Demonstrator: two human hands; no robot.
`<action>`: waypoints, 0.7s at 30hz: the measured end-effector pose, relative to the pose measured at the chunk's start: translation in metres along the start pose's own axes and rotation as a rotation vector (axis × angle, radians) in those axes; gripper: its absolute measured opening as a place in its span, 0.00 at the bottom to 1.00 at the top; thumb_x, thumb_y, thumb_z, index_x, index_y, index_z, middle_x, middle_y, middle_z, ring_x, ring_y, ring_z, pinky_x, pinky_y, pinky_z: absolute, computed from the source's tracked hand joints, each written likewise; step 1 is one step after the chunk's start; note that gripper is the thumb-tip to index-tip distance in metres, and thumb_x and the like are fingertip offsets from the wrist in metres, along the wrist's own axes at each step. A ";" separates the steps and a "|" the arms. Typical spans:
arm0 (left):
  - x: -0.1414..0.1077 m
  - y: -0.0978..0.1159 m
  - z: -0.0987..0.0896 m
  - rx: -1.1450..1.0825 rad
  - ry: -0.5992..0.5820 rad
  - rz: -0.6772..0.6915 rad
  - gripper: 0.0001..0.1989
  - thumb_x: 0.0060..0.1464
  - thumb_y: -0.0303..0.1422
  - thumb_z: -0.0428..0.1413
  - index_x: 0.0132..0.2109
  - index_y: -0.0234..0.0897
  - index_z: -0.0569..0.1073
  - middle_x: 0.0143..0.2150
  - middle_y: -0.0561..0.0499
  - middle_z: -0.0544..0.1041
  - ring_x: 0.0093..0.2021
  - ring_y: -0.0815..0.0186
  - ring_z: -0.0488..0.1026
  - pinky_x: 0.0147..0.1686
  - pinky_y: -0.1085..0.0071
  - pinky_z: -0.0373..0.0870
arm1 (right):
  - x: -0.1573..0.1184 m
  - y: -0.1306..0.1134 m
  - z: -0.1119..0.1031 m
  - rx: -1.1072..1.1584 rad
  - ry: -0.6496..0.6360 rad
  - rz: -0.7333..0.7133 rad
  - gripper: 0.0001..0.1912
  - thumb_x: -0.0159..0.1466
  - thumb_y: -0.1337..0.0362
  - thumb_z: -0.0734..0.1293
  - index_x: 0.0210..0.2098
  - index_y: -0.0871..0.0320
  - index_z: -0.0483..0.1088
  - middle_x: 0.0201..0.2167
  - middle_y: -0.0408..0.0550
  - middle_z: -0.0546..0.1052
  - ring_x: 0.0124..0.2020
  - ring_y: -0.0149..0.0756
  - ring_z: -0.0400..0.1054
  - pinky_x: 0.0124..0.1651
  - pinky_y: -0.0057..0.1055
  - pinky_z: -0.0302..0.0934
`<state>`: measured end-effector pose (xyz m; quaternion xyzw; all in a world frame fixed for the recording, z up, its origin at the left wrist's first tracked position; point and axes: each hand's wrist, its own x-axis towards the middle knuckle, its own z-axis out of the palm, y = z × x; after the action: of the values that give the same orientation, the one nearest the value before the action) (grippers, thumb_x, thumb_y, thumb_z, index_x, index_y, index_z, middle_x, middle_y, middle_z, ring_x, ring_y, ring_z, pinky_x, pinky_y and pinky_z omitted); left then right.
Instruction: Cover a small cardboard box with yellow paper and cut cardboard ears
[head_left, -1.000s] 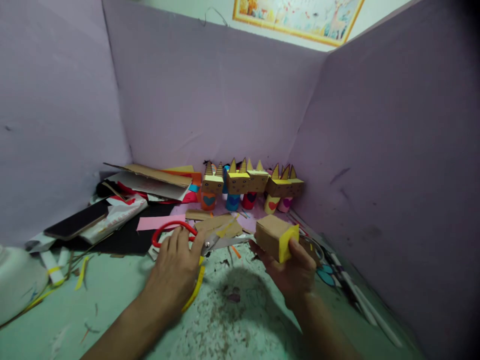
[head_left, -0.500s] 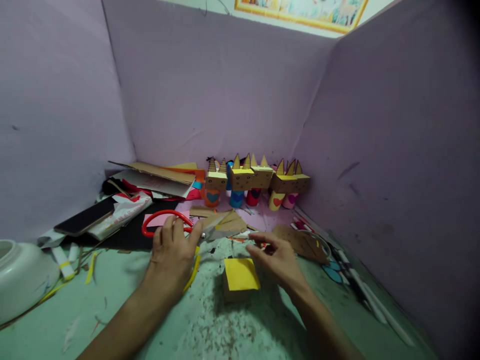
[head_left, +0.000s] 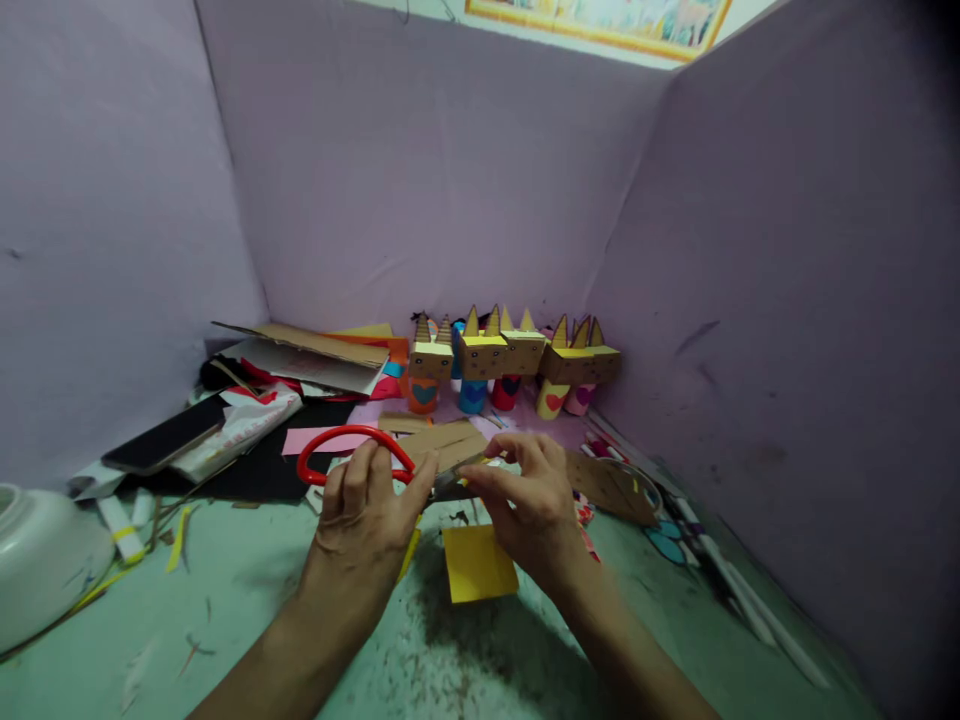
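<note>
My left hand is closed round the red-handled scissors, whose blades point right. My right hand has its fingertips pinched together near the blade tips; a small yellow bit shows there, but I cannot make out what it holds. Below and between my hands sits a small box with a yellow top. A yellow strip lies partly under my left hand. Just beyond the blades is a piece of brown cardboard.
Cardboard figures with horns stand at the back. To the left are stacked cardboard, a dark phone and a white pot. Pens and brown cardboard lie on the right.
My left hand and the scissors have moved slightly right. My right hand has moved up and left to the blade tips, and its fingers have closed. The yellow-topped box looks slightly turned.
</note>
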<state>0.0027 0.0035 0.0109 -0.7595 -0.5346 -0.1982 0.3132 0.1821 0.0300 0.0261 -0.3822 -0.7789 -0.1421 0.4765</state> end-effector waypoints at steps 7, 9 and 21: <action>0.005 -0.001 0.001 -0.066 0.016 0.008 0.27 0.50 0.21 0.49 0.56 0.44 0.66 0.50 0.33 0.62 0.54 0.44 0.56 0.47 0.52 0.58 | -0.003 0.002 -0.004 0.072 0.069 0.023 0.08 0.57 0.75 0.64 0.28 0.56 0.73 0.27 0.46 0.70 0.31 0.36 0.61 0.34 0.35 0.53; 0.006 -0.003 0.002 -0.084 -0.002 0.008 0.26 0.49 0.21 0.49 0.56 0.44 0.66 0.50 0.33 0.61 0.54 0.44 0.55 0.47 0.52 0.58 | -0.006 0.003 -0.005 0.112 0.091 0.050 0.08 0.57 0.75 0.64 0.28 0.56 0.72 0.27 0.45 0.70 0.31 0.35 0.62 0.34 0.34 0.54; 0.010 -0.026 0.015 -0.056 -0.187 -0.171 0.34 0.40 0.17 0.46 0.56 0.42 0.65 0.47 0.38 0.61 0.54 0.46 0.53 0.48 0.53 0.58 | -0.019 -0.006 -0.033 0.932 -0.115 0.339 0.06 0.60 0.65 0.65 0.33 0.51 0.75 0.26 0.43 0.75 0.28 0.32 0.68 0.32 0.28 0.60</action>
<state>-0.0182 0.0265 0.0133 -0.7348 -0.6185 -0.1671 0.2227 0.2036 -0.0016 0.0277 -0.2571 -0.7116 0.3216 0.5693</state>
